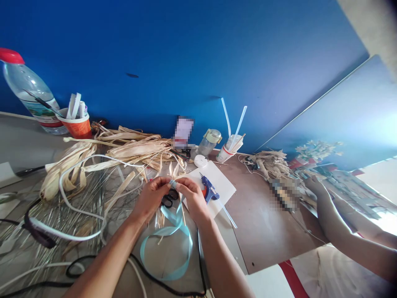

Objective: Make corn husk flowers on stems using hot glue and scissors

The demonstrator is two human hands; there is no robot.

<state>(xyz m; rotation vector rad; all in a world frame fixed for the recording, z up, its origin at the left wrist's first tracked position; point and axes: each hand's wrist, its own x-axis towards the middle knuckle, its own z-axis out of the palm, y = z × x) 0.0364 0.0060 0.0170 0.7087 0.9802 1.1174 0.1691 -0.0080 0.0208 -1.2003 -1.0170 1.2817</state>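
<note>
My left hand (154,197) and my right hand (191,198) meet in the middle of the table, fingertips pinched together on a light blue ribbon (181,257). From between the fingers the ribbon drops and lies in a wide loop on the table. Pale dried husk pieces (174,170) stick up just beyond my fingertips; whether the ribbon goes around them I cannot tell. Black-handled scissors (168,202) lie just below my hands. Right beside my right hand, a blue glue gun (211,191) with a clear glue stick rests on a white sheet (228,185).
Dried corn husks (141,148) and thin wires (71,219) cover the left side, crossed by a white cable (62,186). A bottle (31,87), an orange cup (78,126), a lidded jar (210,142) and a cup with glue sticks (226,153) stand behind. At right are another person's arms (338,223).
</note>
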